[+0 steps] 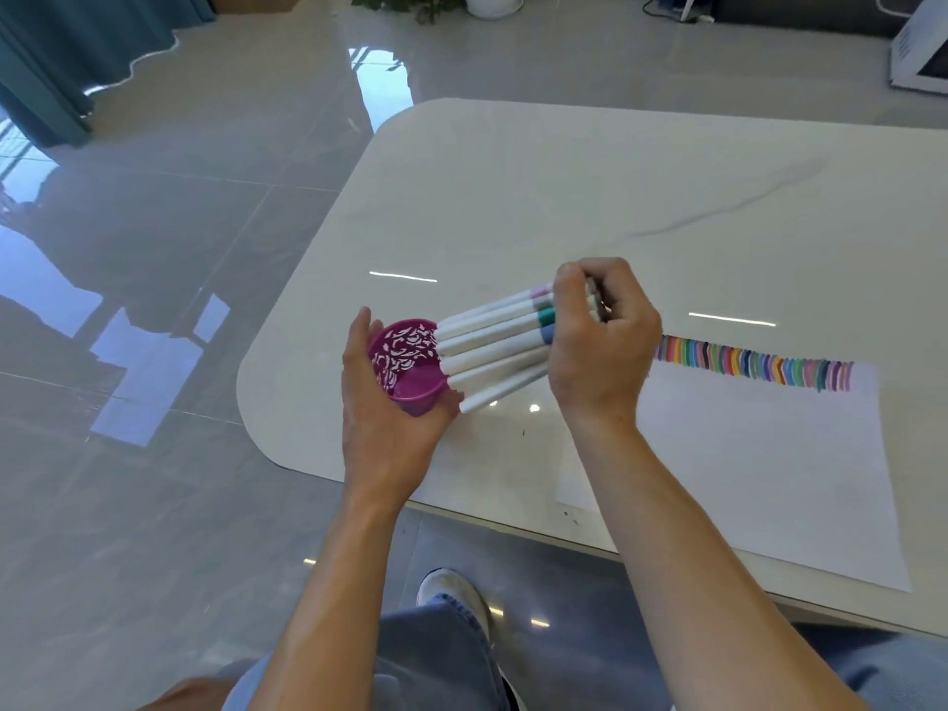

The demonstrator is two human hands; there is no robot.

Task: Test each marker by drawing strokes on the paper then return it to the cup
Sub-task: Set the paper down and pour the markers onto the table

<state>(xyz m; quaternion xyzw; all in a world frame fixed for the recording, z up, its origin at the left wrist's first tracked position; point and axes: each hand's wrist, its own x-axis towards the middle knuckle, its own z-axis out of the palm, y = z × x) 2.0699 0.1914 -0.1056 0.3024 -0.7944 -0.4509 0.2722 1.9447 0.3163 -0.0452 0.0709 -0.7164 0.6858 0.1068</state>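
Right grip (600, 341) closed round marker bundle (492, 346) at cap ends; long axes run leftward, white butts at mouth of tilted purple cup (410, 361); left grip (390, 418) wraps cup over table (513, 171) corner.

White, grey-veined tabletop (513, 197) with rounded corners, on a glossy grey tiled floor (179, 223). Teal curtains (46, 59) hang beyond its far left corner. A white pot (492, 2) with greenery stands beyond its far edge.
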